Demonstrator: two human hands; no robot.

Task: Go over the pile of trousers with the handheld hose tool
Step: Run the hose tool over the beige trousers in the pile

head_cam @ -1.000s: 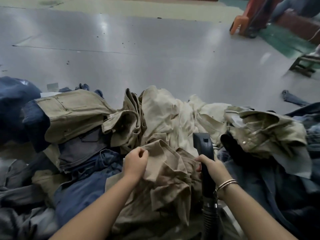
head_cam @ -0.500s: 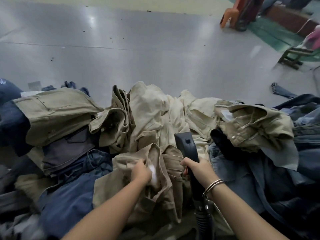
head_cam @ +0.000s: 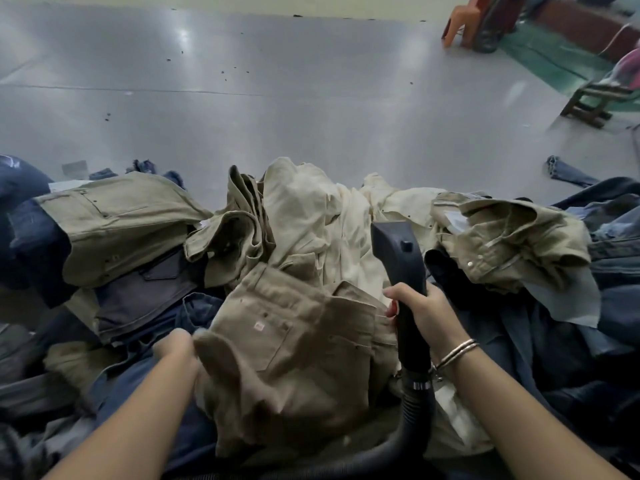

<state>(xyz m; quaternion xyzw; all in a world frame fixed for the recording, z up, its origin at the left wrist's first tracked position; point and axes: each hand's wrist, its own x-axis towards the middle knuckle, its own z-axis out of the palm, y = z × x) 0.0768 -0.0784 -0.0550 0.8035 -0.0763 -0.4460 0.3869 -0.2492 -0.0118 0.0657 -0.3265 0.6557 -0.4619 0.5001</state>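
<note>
A pile of trousers spreads across the lower half of the head view. On top in front of me lie tan trousers [head_cam: 294, 344], back pocket up. My left hand [head_cam: 176, 346], blurred, grips their left edge. My right hand [head_cam: 424, 311] grips the black handle of the hose tool [head_cam: 401, 258], whose head points away over cream trousers [head_cam: 311, 216]. A ribbed black hose [head_cam: 414, 420] runs from the handle down toward me. Bangles sit on my right wrist.
Olive trousers [head_cam: 114, 220] lie at left and more olive ones [head_cam: 512, 237] at right, with blue jeans [head_cam: 571, 341] around them. Beyond the pile is a shiny grey floor [head_cam: 311, 98]. An orange plastic chair [head_cam: 464, 19] and a wooden stool [head_cam: 595, 98] stand at far right.
My left hand has pulled the tan trousers leftward and toward me, turning them so the back pocket shows. The hose tool has stayed in my right hand, shifting slightly right.
</note>
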